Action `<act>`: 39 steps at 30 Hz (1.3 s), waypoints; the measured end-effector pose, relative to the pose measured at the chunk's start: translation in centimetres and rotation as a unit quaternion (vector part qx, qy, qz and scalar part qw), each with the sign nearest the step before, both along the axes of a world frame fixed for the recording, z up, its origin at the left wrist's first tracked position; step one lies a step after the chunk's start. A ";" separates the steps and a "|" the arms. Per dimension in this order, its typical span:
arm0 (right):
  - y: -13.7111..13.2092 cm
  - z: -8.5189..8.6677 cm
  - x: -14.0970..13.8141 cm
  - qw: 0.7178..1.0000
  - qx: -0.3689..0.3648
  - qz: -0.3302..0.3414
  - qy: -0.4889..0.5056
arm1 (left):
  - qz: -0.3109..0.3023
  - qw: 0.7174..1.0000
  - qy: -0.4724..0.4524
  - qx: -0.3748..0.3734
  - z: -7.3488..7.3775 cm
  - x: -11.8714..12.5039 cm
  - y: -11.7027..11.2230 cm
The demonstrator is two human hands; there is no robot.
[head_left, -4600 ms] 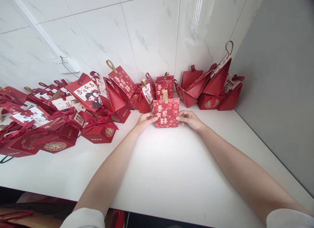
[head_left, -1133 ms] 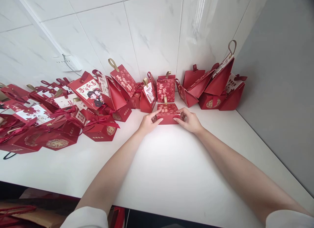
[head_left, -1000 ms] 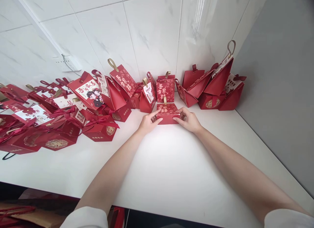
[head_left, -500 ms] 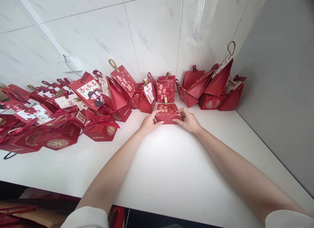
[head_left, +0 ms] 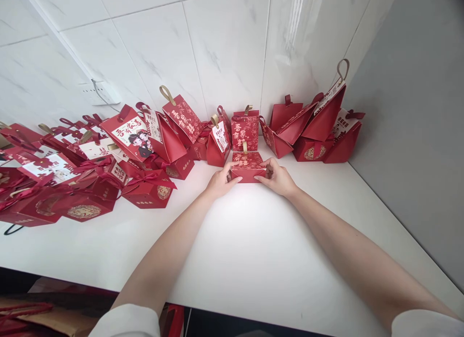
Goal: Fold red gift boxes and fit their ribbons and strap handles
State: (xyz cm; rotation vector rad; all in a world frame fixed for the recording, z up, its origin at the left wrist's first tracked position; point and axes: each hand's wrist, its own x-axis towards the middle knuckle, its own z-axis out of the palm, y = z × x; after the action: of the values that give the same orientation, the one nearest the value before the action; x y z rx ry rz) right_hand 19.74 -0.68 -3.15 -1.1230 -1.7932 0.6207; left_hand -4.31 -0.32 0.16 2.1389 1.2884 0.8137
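Observation:
A red gift box [head_left: 248, 172] with gold-white lettering and a short gold ribbon loop stands on the white tabletop [head_left: 246, 240]. My left hand [head_left: 221, 181] grips its left side, thumb on the front face and fingers toward the top edge. From the right, my right hand [head_left: 278, 178] holds it the same way, its thumb on the front and fingertips at the upper edge. Right behind it stands a similar red box [head_left: 245, 130] with a gold loop. To the left of that is a small red box with a white label [head_left: 219, 141].
Many red boxes with ribbons, such as a bow-tied box [head_left: 148, 192], crowd the left side. More red boxes [head_left: 322, 119] lean together at the right, by a grey panel [head_left: 409, 134]. A tiled wall [head_left: 224, 47] with a socket [head_left: 103, 93] runs behind.
Almost nothing differs. Both hands keep their hold on the gift box, and the view has shifted very slightly.

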 end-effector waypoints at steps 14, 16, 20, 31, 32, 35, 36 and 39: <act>-0.3 0.5 0.0 0.997 0.020 -0.022 -0.070 | -0.012 0.997 -0.064 -0.036 0.1 -0.2 0.1; -0.3 0.4 0.0 0.996 0.022 -0.024 -0.078 | -0.006 0.997 -0.069 -0.035 0.1 -0.2 0.1; -0.4 0.4 0.0 0.996 0.025 -0.028 -0.080 | -0.001 0.996 -0.078 -0.035 -0.1 -0.2 0.2; 0.6 0.2 0.5 0.987 -0.029 -0.106 0.119 | 0.000 0.984 -0.148 -0.100 -1.0 -0.5 1.5; 0.8 0.1 0.6 0.985 -0.037 -0.123 0.116 | 0.001 0.982 -0.158 -0.101 -1.1 -0.5 1.5; 1.1 -0.2 0.7 0.985 -0.050 -0.130 0.104 | -0.010 0.975 -0.190 -0.110 -1.0 -0.7 1.8; 1.1 -0.2 0.7 0.986 -0.053 -0.122 0.101 | -0.015 0.973 -0.199 -0.117 -1.0 -0.8 2.0; 0.4 0.2 0.3 0.992 -0.048 -0.081 0.082 | -0.022 0.964 -0.223 -0.141 -1.0 -1.1 2.4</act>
State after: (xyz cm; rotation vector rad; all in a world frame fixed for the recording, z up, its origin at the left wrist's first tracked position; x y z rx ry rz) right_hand 20.07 -0.25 -3.00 -1.2328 -1.5298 0.6868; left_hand -5.43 2.05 -0.81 1.6347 1.0420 0.9613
